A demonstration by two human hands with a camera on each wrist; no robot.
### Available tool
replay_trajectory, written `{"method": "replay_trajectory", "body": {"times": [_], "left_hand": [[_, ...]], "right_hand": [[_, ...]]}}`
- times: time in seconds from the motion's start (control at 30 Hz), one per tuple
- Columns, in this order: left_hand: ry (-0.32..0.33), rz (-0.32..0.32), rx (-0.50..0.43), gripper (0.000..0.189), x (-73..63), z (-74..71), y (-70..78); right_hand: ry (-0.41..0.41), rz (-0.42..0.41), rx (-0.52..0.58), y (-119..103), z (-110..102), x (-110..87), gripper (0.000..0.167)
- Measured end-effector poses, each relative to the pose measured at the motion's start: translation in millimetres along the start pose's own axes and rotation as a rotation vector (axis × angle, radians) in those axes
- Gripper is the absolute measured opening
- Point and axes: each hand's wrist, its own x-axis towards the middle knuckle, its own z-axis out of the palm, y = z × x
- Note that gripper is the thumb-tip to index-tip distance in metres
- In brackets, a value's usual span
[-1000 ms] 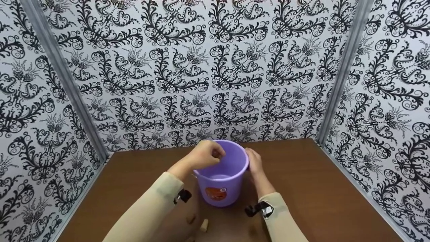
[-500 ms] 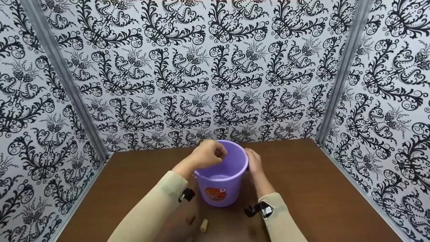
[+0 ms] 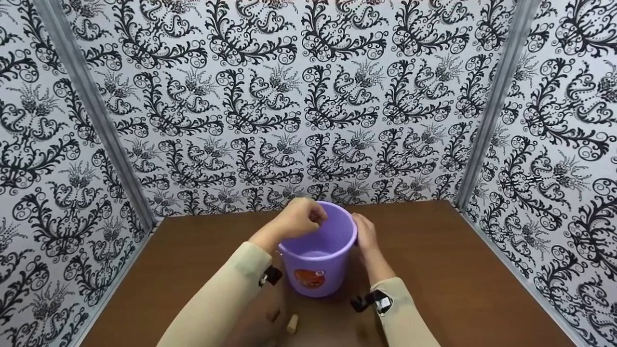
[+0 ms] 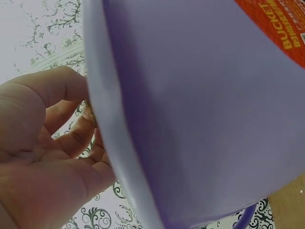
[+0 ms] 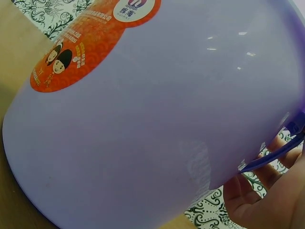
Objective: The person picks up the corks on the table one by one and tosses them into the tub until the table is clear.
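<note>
Purple bucket (image 3: 315, 270) stands upright at the middle of the worktop (image 3: 458, 279), with its red label (image 3: 309, 278) turned to the near side. The right hand (image 3: 366, 236) holds it from the right, just under the rim (image 3: 313, 258), with fingers bent, beside the handle (image 5: 271, 158). This seems a good support; I would advise an even and soft pressure, so that the bucket neither tips nor slides. Over the left part of the bucket is the left hand (image 3: 295, 221), its fingers curled inward. At these fingertips shows a small brown thing (image 4: 90, 112), apparently pinched, but the rim covers most of it, so its shape I cannot tell. In my judgement, this hand should not lean on the rim, and any loosening of the fingers is best done low inside, because a light piece may bounce. On the near side of the bucket lie a pale piece (image 3: 293, 324), which looks wooden, and, left of it, a darker piece (image 3: 273, 314). The left sleeve (image 3: 217, 294) passes near them, therefore it should not sweep the worktop.
</note>
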Motion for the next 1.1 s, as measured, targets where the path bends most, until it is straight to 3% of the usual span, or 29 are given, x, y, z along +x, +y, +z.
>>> {"method": "replay_trajectory", "body": {"times": [0.2,0.5,0.67,0.9,1.1], "left_hand": [[0.031,0.041,0.012,0.037,-0.8,3.2,-5.8],[0.071,0.017,-0.038,0.039,-7.2,4.8,-10.0],[0.082,0.052,-0.005,0.039,-19.0,6.0,-2.8],[0.135,0.198,0.03,0.037,-38.4,5.6,9.6],[0.179,0.209,-0.011,0.04,-58.5,5.0,15.1]], "right_hand": [[0.01,-0.019,-0.069,-8,2,-8.0,0.035],[-0.008,-0.007,-0.037,-7,2,-5.1,0.036],[-0.021,-0.002,-0.029,-6,1,-4.8,0.036],[-0.009,0.013,-0.043,-3,1,-2.5,0.036],[0.037,-0.004,-0.078,-5,2,-4.9,0.036]]}}
